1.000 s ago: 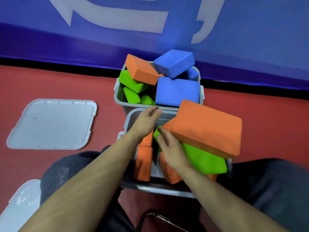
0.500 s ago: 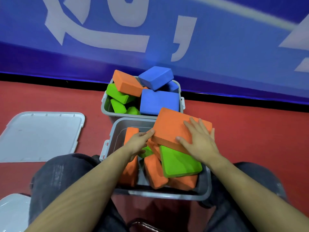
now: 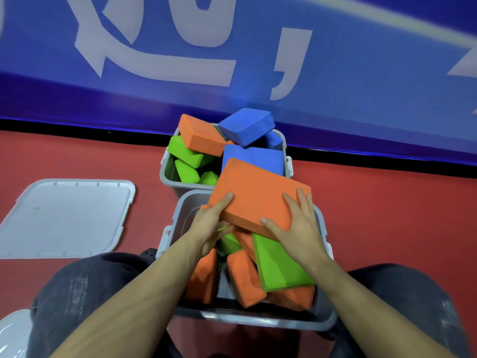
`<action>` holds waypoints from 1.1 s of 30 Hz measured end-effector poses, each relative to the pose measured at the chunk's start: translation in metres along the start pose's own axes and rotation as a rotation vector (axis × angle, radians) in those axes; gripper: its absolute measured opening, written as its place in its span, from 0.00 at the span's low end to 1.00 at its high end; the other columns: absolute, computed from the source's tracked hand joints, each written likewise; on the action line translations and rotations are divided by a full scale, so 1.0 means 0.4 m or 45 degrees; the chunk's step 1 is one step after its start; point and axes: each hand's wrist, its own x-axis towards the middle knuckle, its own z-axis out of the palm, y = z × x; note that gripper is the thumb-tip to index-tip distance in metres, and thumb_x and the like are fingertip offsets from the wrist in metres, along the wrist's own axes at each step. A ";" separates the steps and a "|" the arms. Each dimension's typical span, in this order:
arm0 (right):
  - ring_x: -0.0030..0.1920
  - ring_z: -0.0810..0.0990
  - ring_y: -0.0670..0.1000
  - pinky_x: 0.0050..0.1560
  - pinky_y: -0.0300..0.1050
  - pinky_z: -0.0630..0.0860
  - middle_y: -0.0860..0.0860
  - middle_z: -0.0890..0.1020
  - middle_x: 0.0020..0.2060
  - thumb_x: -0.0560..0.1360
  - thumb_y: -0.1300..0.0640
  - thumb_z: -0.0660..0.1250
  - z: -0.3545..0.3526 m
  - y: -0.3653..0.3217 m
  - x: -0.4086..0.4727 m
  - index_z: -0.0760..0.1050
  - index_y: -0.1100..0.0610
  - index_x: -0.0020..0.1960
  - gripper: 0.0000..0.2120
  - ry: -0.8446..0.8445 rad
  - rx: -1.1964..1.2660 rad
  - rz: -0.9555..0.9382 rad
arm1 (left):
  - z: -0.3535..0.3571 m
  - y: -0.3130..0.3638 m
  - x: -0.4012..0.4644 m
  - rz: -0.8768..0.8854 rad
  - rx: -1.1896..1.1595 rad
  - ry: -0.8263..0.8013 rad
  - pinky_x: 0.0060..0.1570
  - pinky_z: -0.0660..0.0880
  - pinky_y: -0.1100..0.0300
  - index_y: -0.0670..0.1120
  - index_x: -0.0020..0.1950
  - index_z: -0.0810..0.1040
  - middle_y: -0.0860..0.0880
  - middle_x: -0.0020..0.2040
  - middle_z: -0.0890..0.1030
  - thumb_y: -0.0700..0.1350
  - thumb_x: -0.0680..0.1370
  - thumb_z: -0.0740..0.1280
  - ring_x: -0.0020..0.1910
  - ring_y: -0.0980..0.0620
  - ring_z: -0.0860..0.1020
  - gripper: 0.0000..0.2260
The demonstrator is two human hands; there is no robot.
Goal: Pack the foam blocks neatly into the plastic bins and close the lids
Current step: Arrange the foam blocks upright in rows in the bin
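Note:
A large orange foam block (image 3: 258,195) lies tilted across the top of the near grey bin (image 3: 258,320) between my knees. My left hand (image 3: 211,226) grips its left near corner, thumb on top and fingers underneath. My right hand (image 3: 299,228) lies flat on its right near corner with fingers spread. Under it the near bin holds a green block (image 3: 278,267) and several orange blocks (image 3: 245,277) standing loosely. The far grey bin (image 3: 167,171) is heaped with orange, green and blue blocks (image 3: 247,125) rising above its rim.
A grey lid (image 3: 67,215) lies flat on the red floor to the left. Part of a second lid (image 3: 13,332) shows at the bottom left corner. A blue wall with white lettering (image 3: 154,65) runs behind the far bin. My knees flank the near bin.
The large orange block has been lifted and shifted toward the far bin. My left hand moved from beside the block onto its left corner. My right hand stayed on its top.

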 end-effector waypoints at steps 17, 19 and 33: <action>0.70 0.72 0.57 0.68 0.62 0.73 0.52 0.72 0.70 0.52 0.22 0.75 0.077 0.174 0.068 0.59 0.48 0.77 0.62 -0.188 0.192 0.422 | -0.207 0.066 0.014 0.333 -0.353 0.942 0.54 0.78 0.52 0.50 0.69 0.61 0.47 0.64 0.74 0.61 0.63 0.80 0.56 0.49 0.79 0.43; 0.70 0.72 0.58 0.68 0.63 0.73 0.53 0.71 0.71 0.51 0.25 0.77 0.081 0.177 0.063 0.56 0.47 0.78 0.63 -0.203 0.194 0.447 | -0.219 0.077 0.018 0.386 -0.364 0.933 0.46 0.75 0.59 0.50 0.69 0.62 0.47 0.64 0.74 0.59 0.66 0.80 0.55 0.51 0.78 0.40; 0.63 0.77 0.57 0.64 0.58 0.76 0.48 0.78 0.63 0.57 0.35 0.83 0.068 0.183 0.069 0.60 0.48 0.76 0.55 -0.222 0.317 0.579 | -0.240 0.005 0.084 0.382 0.628 0.643 0.71 0.69 0.51 0.40 0.76 0.69 0.42 0.73 0.74 0.58 0.73 0.76 0.71 0.44 0.73 0.38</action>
